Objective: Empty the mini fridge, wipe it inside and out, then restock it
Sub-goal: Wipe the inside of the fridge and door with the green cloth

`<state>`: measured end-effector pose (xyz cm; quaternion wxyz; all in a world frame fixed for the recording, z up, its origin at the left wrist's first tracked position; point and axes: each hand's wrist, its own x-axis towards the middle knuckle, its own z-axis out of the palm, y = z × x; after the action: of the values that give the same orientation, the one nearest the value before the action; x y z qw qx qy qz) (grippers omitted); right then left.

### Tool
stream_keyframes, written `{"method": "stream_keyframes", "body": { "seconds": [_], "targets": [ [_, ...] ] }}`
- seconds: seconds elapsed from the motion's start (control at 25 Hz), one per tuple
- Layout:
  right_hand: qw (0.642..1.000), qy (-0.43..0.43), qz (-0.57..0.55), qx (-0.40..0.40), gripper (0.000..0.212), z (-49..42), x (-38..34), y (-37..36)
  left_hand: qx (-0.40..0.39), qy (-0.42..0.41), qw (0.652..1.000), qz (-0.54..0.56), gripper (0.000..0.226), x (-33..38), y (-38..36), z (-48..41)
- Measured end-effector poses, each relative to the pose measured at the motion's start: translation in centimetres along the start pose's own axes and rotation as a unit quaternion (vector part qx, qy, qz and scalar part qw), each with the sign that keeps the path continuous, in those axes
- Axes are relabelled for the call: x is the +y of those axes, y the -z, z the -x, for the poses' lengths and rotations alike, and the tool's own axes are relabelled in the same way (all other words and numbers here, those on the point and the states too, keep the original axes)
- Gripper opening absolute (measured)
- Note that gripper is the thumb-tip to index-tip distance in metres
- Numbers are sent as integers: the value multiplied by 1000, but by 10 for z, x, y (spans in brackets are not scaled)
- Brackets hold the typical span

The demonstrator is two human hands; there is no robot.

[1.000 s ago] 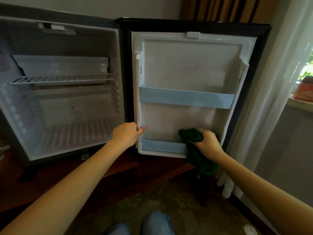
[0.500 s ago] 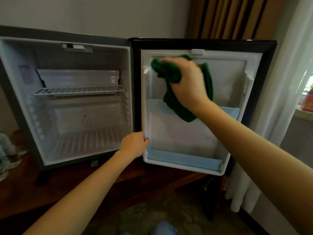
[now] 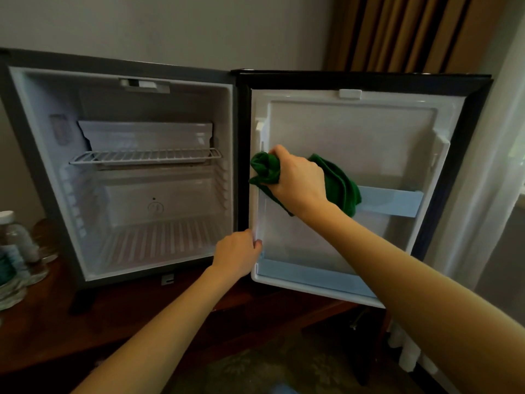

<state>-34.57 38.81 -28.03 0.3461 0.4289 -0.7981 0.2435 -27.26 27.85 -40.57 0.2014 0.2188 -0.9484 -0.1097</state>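
Observation:
The mini fridge [image 3: 37,143] stands open on a dark wooden cabinet, its white inside bare except for a wire shelf [image 3: 145,157]. Its door [image 3: 355,132] is swung fully open to the right, showing the white liner and two pale blue door rails. My right hand [image 3: 298,180] grips a bunched green cloth [image 3: 341,186] and presses it against the liner's left side at mid height. My left hand [image 3: 237,254] holds the door's lower left edge, fingers curled around the rim.
Water bottles [image 3: 14,245] stand on the wooden cabinet top [image 3: 56,331] at the far left. Brown drapes [image 3: 412,32] and a sheer white curtain [image 3: 483,194] hang right of the door. Patterned carpet lies below.
My right hand carried the cloth from the door's bottom rail up to the top, then down the left side to mid height. My left hand has kept its hold on the door edge.

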Motion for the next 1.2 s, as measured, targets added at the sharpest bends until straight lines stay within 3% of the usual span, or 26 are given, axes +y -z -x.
{"method": "stream_keyframes", "body": {
  "seconds": [0.08,0.12,0.16,0.24,0.32,0.52,0.64,0.8,0.88,0.92,0.96,1.0,1.04,1.08,1.12,1.16,1.2],
  "targets": [
    [974,-45,-173,139,45,5,-1,-4,4,0,1000,-5,28,3,0,0],
    [961,-43,-197,190,51,5,-3,-7,6,-1,1000,-6,29,4,0,-1],
    [969,-26,-146,200,58,2,-5,-11,6,-2,1000,-9,29,5,0,-2],
    [989,27,11,142,67,1,-5,-22,9,-8,1000,-25,30,7,-1,-3],
    [988,75,103,91,75,6,3,-25,18,-12,999,-27,30,8,-3,-1],
    [934,202,292,43,68,24,20,-23,14,-10,999,-27,33,10,0,0],
    [902,263,342,25,59,36,29,-16,-1,-6,999,-33,34,12,3,2],
    [898,302,319,-7,53,55,57,10,-9,9,1000,-20,32,17,5,2],
    [931,251,264,-28,59,67,86,35,-14,9,1000,-26,34,20,3,2],
    [960,183,207,-33,65,75,102,50,-28,11,999,-24,36,20,3,1],
    [991,66,116,-23,69,83,117,69,-48,14,998,-27,39,19,6,0],
    [996,-88,-25,18,66,89,132,90,-72,17,996,-44,43,20,10,-2],
    [939,-252,-211,98,56,91,142,112,-93,21,992,-84,47,23,18,-3],
    [824,-377,-380,183,42,93,147,133,-98,23,985,-137,51,27,27,-2],
    [722,-440,-473,247,27,95,151,153,-75,18,981,-180,51,34,37,-2],
    [664,-470,-510,280,18,95,157,168,-23,0,981,-194,48,42,46,-1],
    [643,-478,-523,292,18,91,164,178,48,-40,983,-172,43,54,55,-2]
  ]
}}
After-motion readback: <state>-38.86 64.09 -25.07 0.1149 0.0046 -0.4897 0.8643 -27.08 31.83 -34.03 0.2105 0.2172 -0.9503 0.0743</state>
